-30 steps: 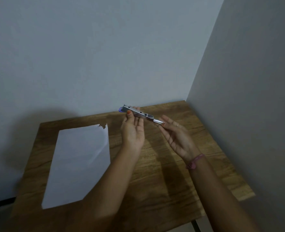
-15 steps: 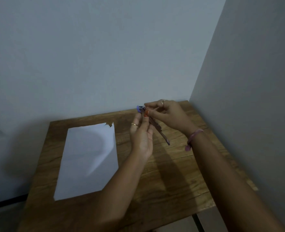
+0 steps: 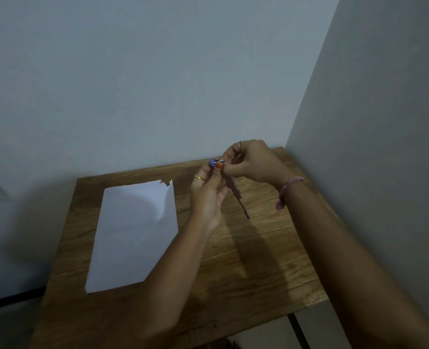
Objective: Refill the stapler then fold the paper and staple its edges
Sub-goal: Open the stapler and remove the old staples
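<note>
Both hands are on the stapler [image 3: 229,183], which is held in the air above the far right part of the counter [image 3: 258,248], its blue-tipped end up by the fingertips and its slim body slanting down and nearer. The left hand [image 3: 207,195] closes its grip around the upper body from below; the right hand [image 3: 252,159] pinches narrowly at the top end, apparently working the magazine or a staple strip, though that detail is too small to tell. To refill well, the left hand would best keep the body steady while the right slides parts straight along the channel, not at an angle. Left of the hands, the paper [image 3: 133,235] lies flat and unfolded on the counter, its far right corner torn. Nothing blocks the work; the walls close in at far and right.
</note>
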The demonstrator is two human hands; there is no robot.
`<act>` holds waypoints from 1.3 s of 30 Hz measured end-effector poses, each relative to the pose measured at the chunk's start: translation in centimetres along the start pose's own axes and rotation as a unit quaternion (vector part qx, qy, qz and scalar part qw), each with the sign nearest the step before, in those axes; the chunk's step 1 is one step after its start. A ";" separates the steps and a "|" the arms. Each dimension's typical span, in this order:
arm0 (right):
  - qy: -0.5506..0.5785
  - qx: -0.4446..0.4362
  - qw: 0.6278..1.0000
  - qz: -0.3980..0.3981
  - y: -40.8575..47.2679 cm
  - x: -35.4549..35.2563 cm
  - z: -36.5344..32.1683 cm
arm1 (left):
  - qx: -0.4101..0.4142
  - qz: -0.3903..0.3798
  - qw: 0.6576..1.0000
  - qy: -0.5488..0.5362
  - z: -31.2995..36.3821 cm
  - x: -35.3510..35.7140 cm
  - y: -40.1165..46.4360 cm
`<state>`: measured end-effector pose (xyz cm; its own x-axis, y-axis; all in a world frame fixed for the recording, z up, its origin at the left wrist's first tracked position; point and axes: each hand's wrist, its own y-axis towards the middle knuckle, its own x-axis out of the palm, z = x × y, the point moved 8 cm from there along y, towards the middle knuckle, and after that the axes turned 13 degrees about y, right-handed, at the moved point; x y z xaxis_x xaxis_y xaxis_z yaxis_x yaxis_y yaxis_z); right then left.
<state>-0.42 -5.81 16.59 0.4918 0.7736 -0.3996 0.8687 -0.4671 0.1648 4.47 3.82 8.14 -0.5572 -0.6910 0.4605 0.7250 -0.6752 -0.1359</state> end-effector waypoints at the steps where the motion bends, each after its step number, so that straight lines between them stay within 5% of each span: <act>1: -0.002 -0.003 1.000 0.006 0.0 0.0 0.1 | 0.004 0.008 1.000 0.005 0.0 -0.1 0.0; 9: 0.090 -0.032 0.987 0.131 -0.4 -1.1 1.5 | 0.042 0.068 0.995 -0.065 1.1 -0.4 0.1; 14: 0.393 0.008 0.898 0.197 -1.1 -2.9 4.4 | 0.018 0.057 0.979 -0.194 1.0 -1.5 -0.4; 19: 0.507 0.048 0.844 0.168 -1.2 -3.9 5.6 | -0.092 -0.013 0.971 -0.219 -1.4 -1.4 -1.5; 23: 0.504 0.067 0.855 0.101 -1.6 -3.5 5.2 | -0.220 -0.136 0.950 -0.175 -3.6 0.5 -2.7; 27: 0.480 0.076 0.872 0.061 -2.1 -2.8 5.0 | -0.263 -0.181 0.927 -0.199 -4.1 2.2 -3.2; 39: 0.240 0.038 0.966 0.088 -3.6 -2.9 4.2 | -0.264 -0.114 0.930 -0.228 -5.4 2.5 -3.6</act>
<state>-5.26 -8.22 13.34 0.6174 0.7808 0.0959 0.7718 -0.6248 0.1181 -1.72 3.13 5.05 -0.3552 -0.4146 0.8378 0.2427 -0.9064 -0.3457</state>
